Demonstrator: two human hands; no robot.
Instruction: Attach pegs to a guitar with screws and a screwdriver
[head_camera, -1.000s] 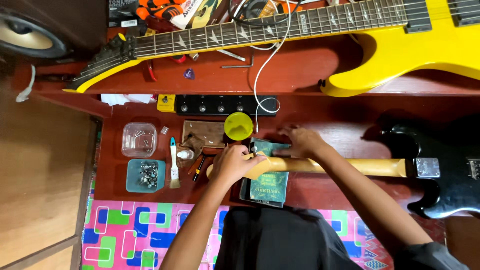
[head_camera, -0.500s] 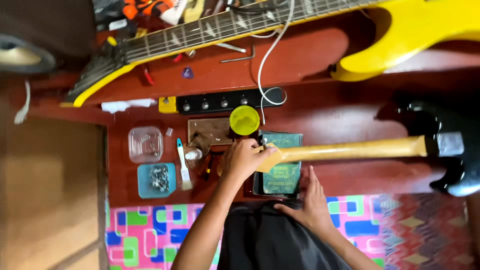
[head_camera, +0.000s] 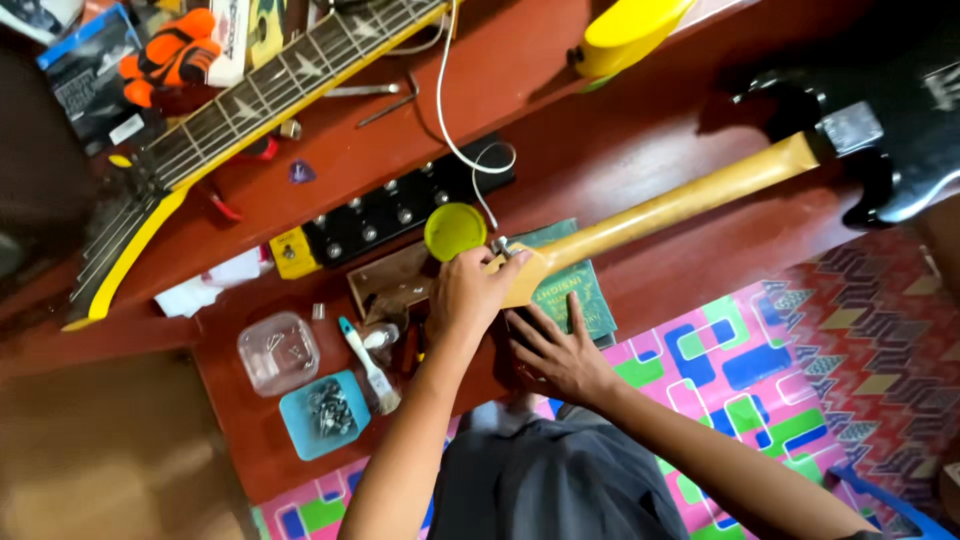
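Observation:
A black electric guitar (head_camera: 890, 130) lies on the red-brown table (head_camera: 640, 110), its pale wooden neck (head_camera: 680, 200) pointing left. The headstock rests on a green book (head_camera: 575, 290). My left hand (head_camera: 475, 290) is closed around the headstock, its fingers by a small metal tuner part (head_camera: 500, 245). My right hand (head_camera: 555, 350) lies flat with fingers spread at the near edge of the table, touching the book's lower corner and holding nothing. A round yellow-green lid (head_camera: 455, 230) sits just above my left hand.
A black multi-knob pedal unit (head_camera: 400, 210) and a white cable (head_camera: 450, 110) lie behind the lid. A yellow guitar (head_camera: 280, 90) runs across the back. At the left are a clear plastic tub (head_camera: 278, 352), a blue lid of screws (head_camera: 323, 412) and a small brush (head_camera: 370, 365).
My right hand has left the headstock and come down to the table's near edge by the book. My left hand has stayed on the headstock. The view has tilted.

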